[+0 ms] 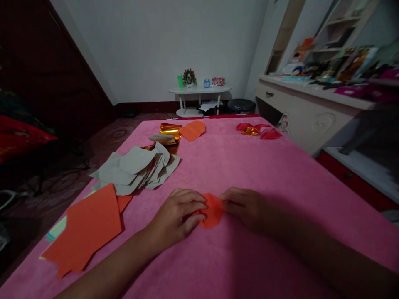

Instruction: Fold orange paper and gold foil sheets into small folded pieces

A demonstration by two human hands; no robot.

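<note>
Step was edge work: orange piece (213,211) lay on pink cloth (227,166), left hand (179,211) with fingers spread over one edge, right hand (246,207) seemingly pinching the other, though blurry. Next move called for holding it steady.

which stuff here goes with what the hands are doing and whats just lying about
In use, or likely to belong:
small orange piece, touched by left hand and right hand
orange sheets
grey sheets
gold foil
red pieces

Probably just lying about:
green container
potted plant
patterned box
</note>
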